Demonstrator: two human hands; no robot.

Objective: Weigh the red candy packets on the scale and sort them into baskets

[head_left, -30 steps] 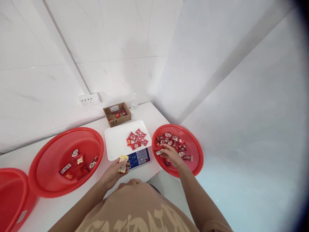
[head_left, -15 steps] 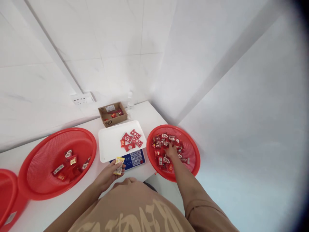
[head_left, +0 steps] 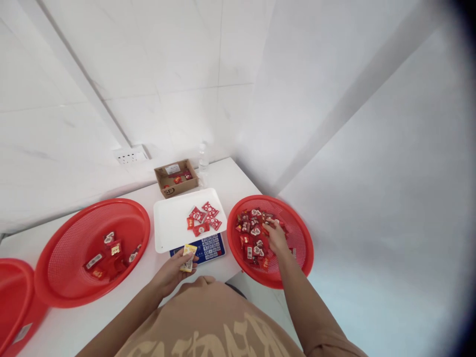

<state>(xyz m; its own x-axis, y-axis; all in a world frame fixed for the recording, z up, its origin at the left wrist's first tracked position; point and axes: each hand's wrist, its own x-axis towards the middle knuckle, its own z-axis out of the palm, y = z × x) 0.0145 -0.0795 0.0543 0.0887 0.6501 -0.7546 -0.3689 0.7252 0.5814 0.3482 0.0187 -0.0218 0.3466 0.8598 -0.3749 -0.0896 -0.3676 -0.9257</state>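
Note:
My left hand (head_left: pixel 174 270) is closed on a yellow-and-white wrapped packet (head_left: pixel 189 258), held over the near edge of a weighing scale (head_left: pixel 210 249). On the scale's white tray (head_left: pixel 169 223), several red candy packets (head_left: pixel 201 228) lie grouped toward the right side. My right hand (head_left: pixel 277 238) is inside the right red basket (head_left: pixel 307 248), its fingers stretched apart over a pile of red wrapped candies (head_left: pixel 256 232). Nothing shows in these fingers, though their tips are close to the candies.
To the left stands another red basket (head_left: pixel 48 258) with several candies, and part of a third red container (head_left: pixel 15 302). A cardboard box (head_left: pixel 178 187) holding a few red packets and a clear plastic bottle (head_left: pixel 203 157) are at the back by the wall.
My right hand has shifted to the right and lifted slightly within the basket's pile of candies. My left hand keeps the yellow packet in nearly the same place.

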